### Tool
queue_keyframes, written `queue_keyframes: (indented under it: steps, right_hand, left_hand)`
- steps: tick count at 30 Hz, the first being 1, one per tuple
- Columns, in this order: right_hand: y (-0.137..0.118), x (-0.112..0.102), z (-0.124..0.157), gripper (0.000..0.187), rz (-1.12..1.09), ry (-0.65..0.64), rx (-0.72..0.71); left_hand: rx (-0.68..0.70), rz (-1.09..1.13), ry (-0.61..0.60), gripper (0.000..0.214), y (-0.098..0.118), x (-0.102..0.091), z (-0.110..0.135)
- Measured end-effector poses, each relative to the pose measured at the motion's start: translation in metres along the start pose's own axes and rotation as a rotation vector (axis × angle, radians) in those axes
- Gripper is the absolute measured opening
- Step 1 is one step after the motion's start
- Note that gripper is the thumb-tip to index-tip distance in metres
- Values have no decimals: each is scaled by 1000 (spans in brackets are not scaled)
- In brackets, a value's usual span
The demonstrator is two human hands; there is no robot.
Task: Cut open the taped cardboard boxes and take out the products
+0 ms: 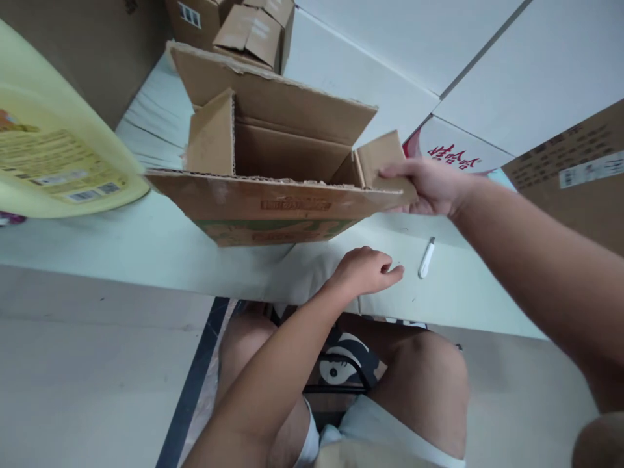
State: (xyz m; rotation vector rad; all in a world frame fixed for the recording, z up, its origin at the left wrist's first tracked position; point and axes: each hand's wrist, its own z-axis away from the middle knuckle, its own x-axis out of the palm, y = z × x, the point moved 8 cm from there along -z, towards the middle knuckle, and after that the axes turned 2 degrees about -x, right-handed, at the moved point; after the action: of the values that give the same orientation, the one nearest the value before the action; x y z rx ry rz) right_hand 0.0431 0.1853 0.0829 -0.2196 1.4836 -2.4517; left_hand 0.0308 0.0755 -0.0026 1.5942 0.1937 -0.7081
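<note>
An open cardboard box [273,201] stands on the pale covered table, its flaps raised and spread outward. The visible part of its inside shows only bare brown walls; the bottom is hidden by the near flap. My right hand [429,188] grips the flaps at the box's right end, thumb on top. In front of the box, my left hand [365,272] is held over the table edge, fingers curled in and thumb sticking out, with nothing seen in it. To the right of that hand lies a white utility knife [427,259].
A large yellow bottle [63,143] stands at the left. Behind the box are smaller cartons [253,32] and a white tiled wall [361,52]. A white box with red lettering [453,146] and a big brown carton [580,175] are at the right. My knees are under the table edge [468,318].
</note>
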Motion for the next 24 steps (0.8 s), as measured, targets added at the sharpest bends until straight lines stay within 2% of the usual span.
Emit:
queue_keyframes:
  steps: [1, 3, 6, 8, 10, 13, 17, 21, 24]
  right_hand:
    - [13, -2, 14, 30, -13, -27, 53]
    - [31, -10, 36, 27, -93, -14, 25]
    - [54, -35, 57, 24, -213, 110, -91]
    - [65, -59, 70, 23, -265, 208, -151]
    - [68, -92, 90, 21, -343, 357, -238]
    - [67, -156, 138, 24, -469, 656, -395]
    - [75, -239, 207, 28, -425, 967, -491]
    - [100, -310, 247, 32, -391, 1210, -425]
    - [116, -348, 251, 30, -383, 1319, -265]
  left_hand:
    - [-8, -28, -9, 44, 0, 2, 0]
    - [-20, -86, -36, 43, 0, 8, 1]
    - [-12, -132, -70, 37, -1, 22, 3]
    - [4, -141, -93, 34, -1, 30, 4]
    - [20, -148, -118, 34, -1, 36, 4]
    - [30, -153, -153, 36, -1, 40, 2]
    - [35, -155, -168, 37, 1, 40, -4]
    - [42, -151, -168, 37, 5, 43, -8]
    - [42, -150, -171, 39, 7, 47, -13]
